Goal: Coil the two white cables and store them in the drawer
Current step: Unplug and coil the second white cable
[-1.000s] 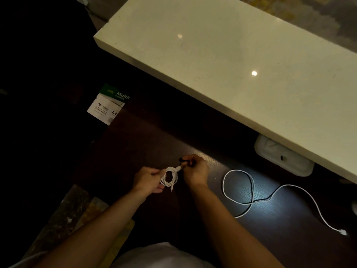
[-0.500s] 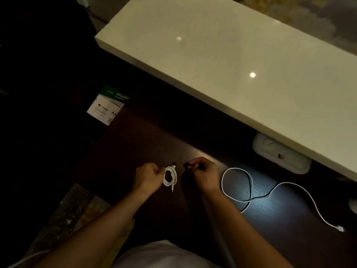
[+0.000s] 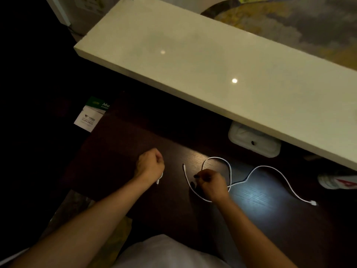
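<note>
My left hand (image 3: 149, 164) is a closed fist on the dark wooden surface (image 3: 116, 151). It holds the coiled white cable, and only a white plug tip (image 3: 158, 179) sticks out below it. My right hand (image 3: 211, 183) rests over the second white cable (image 3: 270, 168), fingers curled on it near one end. That end (image 3: 184, 167) stands free to the left of the hand. The cable loops behind the hand and snakes right to its plug (image 3: 313, 203). No drawer is in view.
A thick pale stone slab (image 3: 212, 78) overhangs the far side. Under its edge sits a white plastic box (image 3: 253, 142). A pack of A4 paper (image 3: 90, 115) lies at the left, a white and red object (image 3: 338, 182) at the right edge.
My hands have parted. The left has closed fully round the coil. The right has moved right onto the loose cable, whose near end has shifted left.
</note>
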Demonstrator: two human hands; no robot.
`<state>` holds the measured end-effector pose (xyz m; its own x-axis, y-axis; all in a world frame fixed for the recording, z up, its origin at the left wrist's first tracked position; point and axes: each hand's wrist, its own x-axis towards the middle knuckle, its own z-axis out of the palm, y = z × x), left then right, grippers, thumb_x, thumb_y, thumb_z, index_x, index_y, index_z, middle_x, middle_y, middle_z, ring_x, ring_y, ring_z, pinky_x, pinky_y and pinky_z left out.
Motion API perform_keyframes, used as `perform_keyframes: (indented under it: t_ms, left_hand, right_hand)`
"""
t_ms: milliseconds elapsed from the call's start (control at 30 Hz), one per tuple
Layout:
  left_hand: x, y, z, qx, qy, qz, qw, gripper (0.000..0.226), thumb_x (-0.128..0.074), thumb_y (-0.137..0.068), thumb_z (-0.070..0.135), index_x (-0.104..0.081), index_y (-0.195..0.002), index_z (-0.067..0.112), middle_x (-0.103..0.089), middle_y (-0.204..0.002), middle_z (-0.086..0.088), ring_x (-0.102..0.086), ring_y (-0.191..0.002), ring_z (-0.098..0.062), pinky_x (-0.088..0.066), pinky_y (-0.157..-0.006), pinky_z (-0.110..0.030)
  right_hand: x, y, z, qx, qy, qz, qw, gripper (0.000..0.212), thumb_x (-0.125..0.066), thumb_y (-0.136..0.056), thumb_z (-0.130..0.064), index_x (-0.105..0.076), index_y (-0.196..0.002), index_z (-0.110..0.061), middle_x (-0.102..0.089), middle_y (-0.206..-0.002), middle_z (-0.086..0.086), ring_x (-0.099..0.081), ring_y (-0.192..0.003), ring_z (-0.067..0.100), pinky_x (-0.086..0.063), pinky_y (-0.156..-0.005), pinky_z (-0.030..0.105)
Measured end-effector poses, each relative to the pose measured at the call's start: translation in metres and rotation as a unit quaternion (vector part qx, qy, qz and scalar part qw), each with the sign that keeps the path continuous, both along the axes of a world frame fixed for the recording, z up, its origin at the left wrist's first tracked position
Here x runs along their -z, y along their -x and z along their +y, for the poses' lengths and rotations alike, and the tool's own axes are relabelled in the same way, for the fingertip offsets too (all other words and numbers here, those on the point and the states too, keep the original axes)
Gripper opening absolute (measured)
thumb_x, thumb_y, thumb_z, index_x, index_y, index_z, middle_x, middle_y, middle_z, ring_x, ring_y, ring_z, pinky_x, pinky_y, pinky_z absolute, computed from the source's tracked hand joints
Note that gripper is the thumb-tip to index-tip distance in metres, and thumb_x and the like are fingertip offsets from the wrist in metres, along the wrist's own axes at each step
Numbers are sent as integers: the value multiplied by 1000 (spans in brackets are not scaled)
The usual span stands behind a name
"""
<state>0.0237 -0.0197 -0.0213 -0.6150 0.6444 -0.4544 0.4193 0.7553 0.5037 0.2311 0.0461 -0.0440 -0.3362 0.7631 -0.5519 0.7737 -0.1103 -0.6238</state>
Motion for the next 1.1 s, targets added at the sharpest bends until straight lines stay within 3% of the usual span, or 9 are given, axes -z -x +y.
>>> perform_keyframes:
  t_ms: [100, 233, 467, 700, 800, 867, 967, 1033, 1100]
  left_hand:
    - [4, -24, -7, 39, -6, -4, 999, 9, -58, -88, 16, -63, -84, 23, -71, -87, -3, -69, -80, -25, -60, -72, -36]
    - [5, -56, -25, 152, -15, 32, 988, 15, -59, -89, 17, -64, -102, 19, -68, -99, -2, -64, -96, -21, -53, -82, -31]
    - [3, -119, -40, 403, 28, 170, 899, 51, -55, -87, 6, -45, -136, 14, -42, -137, -7, -40, -125, -29, -45, -100, -39]
    - [13, -155, -47, 472, 105, 245, 840, 37, -46, -92, 5, -52, -128, 8, -45, -135, -16, -35, -132, -37, -36, -105, -42]
    - [10, -157, -46, 465, 52, 262, 844, 33, -46, -92, 10, -54, -124, 8, -52, -130, -15, -34, -131, -38, -31, -106, -41]
    - [-2, -158, -39, 417, 3, 207, 885, 23, -46, -95, 16, -55, -115, 8, -59, -119, -17, -49, -118, -37, -40, -97, -42]
    - [-24, -167, -20, 233, -56, -82, 967, 25, -41, -101, 31, -54, -91, 13, -65, -86, -17, -65, -74, -31, -51, -65, -40]
    - [-43, -176, -5, 110, -91, -286, 948, 34, -36, -103, 36, -49, -77, 18, -48, -60, -4, -47, -44, -13, -40, -44, -28]
    - [-64, -180, 5, 29, -105, -452, 885, 41, -34, -102, 45, -47, -73, 19, -32, -49, 6, -27, -35, -4, -22, -36, -18]
  right_hand:
    - [8, 0, -24, -113, -40, -59, 991, 30, -73, -80, -31, -68, -104, -14, -71, -104, 8, -68, -95, 24, -54, -81, 32]
    - [14, 0, -41, -189, -151, -137, 961, 23, -56, -86, -19, -58, -107, -11, -63, -113, 14, -60, -105, 36, -51, -81, 41]
    - [12, -32, -37, -275, -133, -90, 948, 33, -55, -87, -15, -57, -119, -8, -62, -121, 16, -60, -110, 34, -49, -90, 39]
    - [12, -80, -57, -364, -220, -181, 887, 34, -51, -92, -23, -53, -125, -15, -57, -129, 9, -52, -119, 30, -40, -96, 38]
    - [0, -89, -48, -308, -195, -110, 924, 18, -53, -88, -16, -54, -106, -18, -63, -113, 9, -57, -108, 31, -41, -87, 37]
    - [-11, -96, -35, -217, -163, -10, 962, 10, -53, -89, -12, -48, -89, -20, -63, -90, 7, -60, -85, 29, -46, -75, 40]
    - [-36, -103, -8, -138, -196, 93, 966, 11, -58, -93, -16, -53, -84, -12, -59, -71, 0, -56, -64, 16, -49, -64, 36]
    - [-62, -101, 7, -114, -218, 154, 957, 12, -61, -93, -17, -56, -82, -15, -56, -65, -4, -51, -57, 6, -42, -57, 20]
    - [-85, -99, 20, -90, -220, 215, 947, 12, -63, -92, -19, -60, -82, -15, -61, -67, 2, -50, -57, 4, -41, -57, 16]
